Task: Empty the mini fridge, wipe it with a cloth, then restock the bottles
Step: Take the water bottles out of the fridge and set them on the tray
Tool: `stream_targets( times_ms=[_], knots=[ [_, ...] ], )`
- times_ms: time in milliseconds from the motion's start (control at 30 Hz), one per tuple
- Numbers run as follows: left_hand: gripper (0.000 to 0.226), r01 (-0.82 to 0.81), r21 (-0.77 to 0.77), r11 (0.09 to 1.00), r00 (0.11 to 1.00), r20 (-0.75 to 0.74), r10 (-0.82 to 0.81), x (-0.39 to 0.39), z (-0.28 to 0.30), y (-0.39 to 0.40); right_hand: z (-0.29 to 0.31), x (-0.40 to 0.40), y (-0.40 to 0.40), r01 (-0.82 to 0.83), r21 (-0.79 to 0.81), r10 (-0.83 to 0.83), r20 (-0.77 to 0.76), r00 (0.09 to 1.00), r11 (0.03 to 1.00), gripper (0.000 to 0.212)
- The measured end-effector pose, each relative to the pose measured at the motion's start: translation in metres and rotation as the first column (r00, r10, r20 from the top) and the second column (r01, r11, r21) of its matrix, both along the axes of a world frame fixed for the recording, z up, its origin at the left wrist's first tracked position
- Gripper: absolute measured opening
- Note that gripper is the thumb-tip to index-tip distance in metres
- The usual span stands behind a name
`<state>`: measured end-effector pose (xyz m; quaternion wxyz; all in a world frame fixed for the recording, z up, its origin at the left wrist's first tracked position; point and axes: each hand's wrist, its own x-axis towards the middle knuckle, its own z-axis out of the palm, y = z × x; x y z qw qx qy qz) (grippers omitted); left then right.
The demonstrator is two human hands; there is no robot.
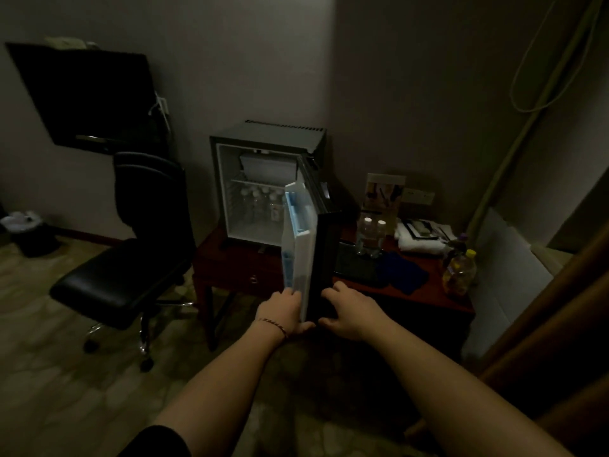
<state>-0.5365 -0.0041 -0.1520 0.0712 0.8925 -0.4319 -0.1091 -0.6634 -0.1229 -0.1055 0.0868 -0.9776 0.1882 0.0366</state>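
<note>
The black mini fridge (283, 133) stands on a dark wooden table (438, 296) with its door (304, 249) swung open toward me. Several clear water bottles (262, 201) stand on the shelf inside. My left hand (283, 313) grips the door's free edge on its white inner side. My right hand (351, 311) touches the black outer face of the door with relaxed fingers. A dark blue cloth (403, 275) lies on the table to the right of the door. Two more water bottles (372, 234) stand on a dark tray behind it.
A black office chair (131, 255) stands left of the table, below a wall TV (85, 97). A yellow-capped bottle (459, 272), folded white towels (420, 240) and a leaflet (384, 196) occupy the table's right side. A waste bin (28, 232) sits at far left.
</note>
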Motion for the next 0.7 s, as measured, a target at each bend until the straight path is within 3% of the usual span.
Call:
stream_targets(
  times_ms=[200, 400, 700],
  knots=[
    [0.065, -0.091, 0.028, 0.995, 0.996, -0.021, 0.092, 0.074, 0.011, 0.039, 0.012, 0.074, 0.035, -0.011, 0.025, 0.011, -0.008, 1.0, 1.0, 0.052],
    [0.067, -0.057, 0.035, 0.998, 0.998, -0.003, 0.057, 0.18, 0.007, 0.061, 0.006, 0.178, 0.047, -0.011, 0.035, 0.012, -0.031, 0.999, 0.999, 0.038],
    [0.061, 0.023, 0.026, 0.999, 1.0, -0.002, -0.023, 0.327, -0.002, 0.02, -0.02, 0.325, 0.024, 0.101, 0.059, -0.097, -0.079, 0.992, 0.993, 0.039]
  ],
)
